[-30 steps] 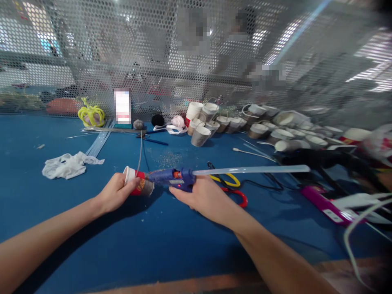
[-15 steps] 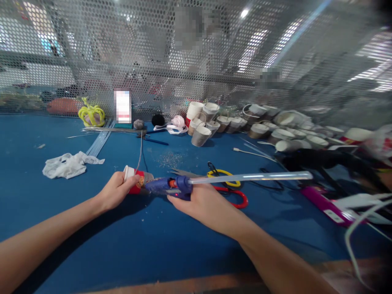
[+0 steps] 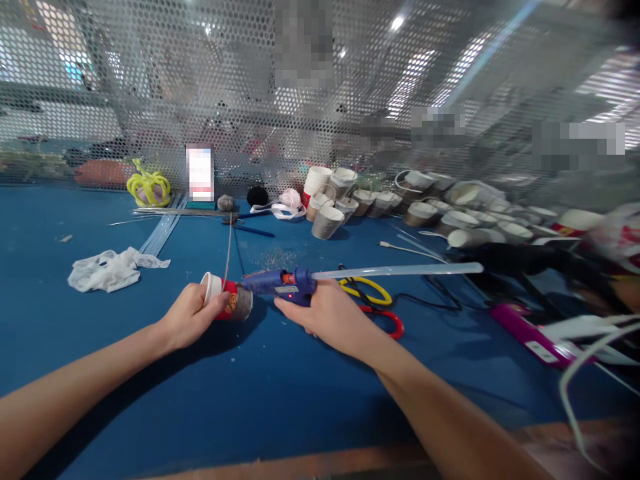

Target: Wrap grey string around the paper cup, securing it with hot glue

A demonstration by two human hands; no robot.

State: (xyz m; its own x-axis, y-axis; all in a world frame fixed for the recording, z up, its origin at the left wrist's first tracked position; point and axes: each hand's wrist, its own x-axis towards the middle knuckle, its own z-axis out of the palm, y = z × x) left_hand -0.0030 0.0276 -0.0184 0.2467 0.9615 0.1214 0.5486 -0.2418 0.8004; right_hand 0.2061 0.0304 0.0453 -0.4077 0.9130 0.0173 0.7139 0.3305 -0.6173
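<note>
My left hand [image 3: 193,313] is closed around a red and white paper cup [image 3: 243,303], which lies on its side with the mouth facing left. Grey yarn is wound around the cup's base end. From the cup a strand of grey yarn [image 3: 229,250] runs up to a small grey yarn ball [image 3: 226,203] at the back. My right hand [image 3: 333,313] grips a blue hot glue gun [image 3: 287,285] by its handle, most of which is hidden. Its nozzle points left, at the upper side of the cup. A long clear glue stick [image 3: 400,271] juts out behind it.
Scissors with yellow and red handles [image 3: 393,327] lie behind my right hand. Several yarn-wrapped cups [image 3: 327,221] line the back right. White lace [image 3: 105,270], clear glue sticks [image 3: 163,233] and a phone [image 3: 200,175] are at left. A purple power strip [image 3: 525,337] with cables sits at right.
The glue gun has moved up slightly, its nozzle now at the cup's upper side. More of the wound grey yarn shows on the cup. My left hand keeps its hold.
</note>
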